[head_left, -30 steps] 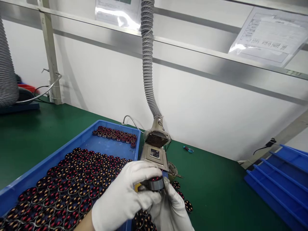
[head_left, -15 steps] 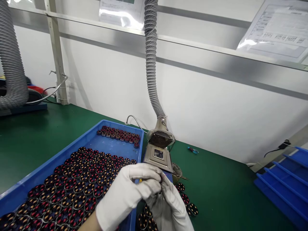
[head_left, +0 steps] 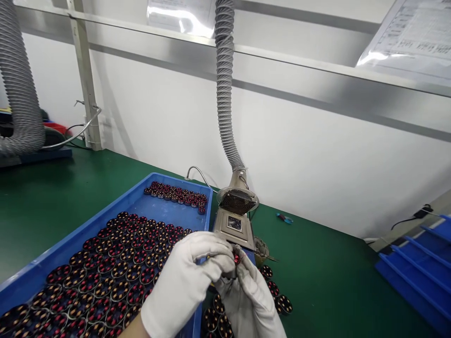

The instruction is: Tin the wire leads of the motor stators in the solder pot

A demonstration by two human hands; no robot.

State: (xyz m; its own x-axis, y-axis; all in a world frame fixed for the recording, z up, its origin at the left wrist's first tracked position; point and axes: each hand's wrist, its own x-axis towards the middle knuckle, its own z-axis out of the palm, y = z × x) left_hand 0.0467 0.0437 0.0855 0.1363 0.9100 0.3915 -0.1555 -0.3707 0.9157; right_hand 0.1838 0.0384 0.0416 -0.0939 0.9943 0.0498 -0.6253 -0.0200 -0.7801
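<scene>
Both my hands wear white gloves and meet at the lower middle, in front of the solder pot (head_left: 225,237). Between their fingertips is a small round motor stator (head_left: 237,258) with red windings, mostly hidden by the gloves. My left hand (head_left: 186,281) pinches it from the left, thumb and fingers closed. My right hand (head_left: 255,295) grips it from the right with bent fingers; its fingertips look greyed. Left of them, a blue tray (head_left: 169,206) bears many similar stators (head_left: 120,270) with red or copper-coloured windings. More loose stators (head_left: 218,319) lie on the bench beneath and beside my hands.
A fume hood (head_left: 237,195) on a grey flexible duct (head_left: 224,84) hangs over the pot. Blue-handled cutters (head_left: 283,218) lie on the green bench (head_left: 324,272). Blue racked trays (head_left: 416,267) stand at right, another duct (head_left: 21,84) at left.
My fingers have shifted around the stator, and more of its red windings shows now. The whole view has moved slightly; the tray and pot stand as before.
</scene>
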